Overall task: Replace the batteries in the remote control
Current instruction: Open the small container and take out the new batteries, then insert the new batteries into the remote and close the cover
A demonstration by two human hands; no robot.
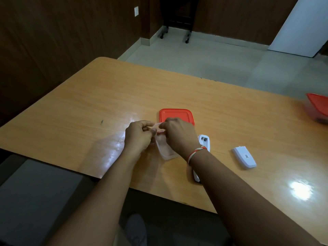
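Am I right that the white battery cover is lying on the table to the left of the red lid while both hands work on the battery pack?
Not quite: the head view shows the white battery cover lying on the table to the right of the red lid, beyond the remote control. The left hand and right hand do both grip the battery pack.
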